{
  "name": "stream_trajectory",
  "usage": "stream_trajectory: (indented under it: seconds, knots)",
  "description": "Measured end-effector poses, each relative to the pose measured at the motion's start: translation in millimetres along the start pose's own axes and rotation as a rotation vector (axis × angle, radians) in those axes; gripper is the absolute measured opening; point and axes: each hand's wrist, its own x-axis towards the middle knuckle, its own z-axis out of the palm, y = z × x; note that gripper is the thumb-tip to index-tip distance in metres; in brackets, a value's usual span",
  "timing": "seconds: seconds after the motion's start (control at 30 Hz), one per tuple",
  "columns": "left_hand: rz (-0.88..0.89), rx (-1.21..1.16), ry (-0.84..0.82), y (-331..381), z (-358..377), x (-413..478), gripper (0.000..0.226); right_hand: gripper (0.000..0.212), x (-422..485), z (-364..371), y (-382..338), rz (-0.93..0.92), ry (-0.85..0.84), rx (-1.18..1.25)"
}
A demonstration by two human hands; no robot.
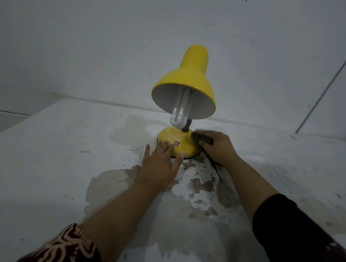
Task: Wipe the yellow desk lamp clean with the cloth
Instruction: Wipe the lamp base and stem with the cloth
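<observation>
Yellow desk lamp (184,94) stands upright mid-table, its base just ahead of both hands. Left hand (161,163) lies spread against the base's near side; right hand (214,147), curled round a dark cloth (201,138), touches its right edge and is nearer for wiping

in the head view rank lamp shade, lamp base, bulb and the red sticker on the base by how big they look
1. lamp shade
2. lamp base
3. bulb
4. red sticker

The shade is tilted toward the camera, so it may look somewhat bigger than it really is.
</observation>
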Motion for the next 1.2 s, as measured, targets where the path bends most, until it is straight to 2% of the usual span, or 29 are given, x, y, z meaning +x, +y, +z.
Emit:
stream_trajectory:
  seconds: [0.13,0.23,0.37,0.53,0.7,0.83,0.87,1.0,1.13,1.2]
  knots:
    - [-0.019,-0.006,-0.003,-1.1,0.6,-0.1,0.055,0.034,15.6,31.3,-9.0,0.140,0.068,0.026]
    - [-0.023,-0.010,-0.007,-2.4,1.0,0.8,0.055,0.035,6.4,38.9,-10.7,0.076,0.049,0.026]
    - [-0.003,-0.012,-0.015,-2.1,1.0,0.8,0.055,0.032,-12.9,20.4,-4.4,-0.052,-0.064,-0.024]
    - [-0.005,-0.004,-0.007,-3.5,1.8,1.1,0.055,0.028,11.8,28.9,-6.8,0.033,0.059,-0.062]
    - [0.006,0.004,0.006,-3.5,1.5,0.9,0.055,0.027,31.9,42.8,-22.5,-0.058,-0.014,-0.197]
    - [0.010,0.017,0.009,-2.8,1.1,0.2,0.059,0.026,34.1,42.5,-14.0,0.118,0.169,-0.177]
    - [0.007,0.016,0.004,-3.1,1.2,0.2,0.059,0.026,31.7,44.2,-15.4,0.110,0.169,-0.191]
    - [0.010,0.011,-0.006,-3.1,-0.2,0.9,0.063,0.025,25.2,32.8,-7.7,-0.101,-0.037,-0.120]
    - [0.005,-0.001,-0.016,-2.8,0.0,-0.2,0.057,0.031,36.6,29.6,10.9,0.062,0.050,-0.135]
    - [-0.003,-0.008,-0.018,-3.6,0.3,0.6,0.056,0.036,33.2,35.6,8.2,0.105,0.015,-0.077]
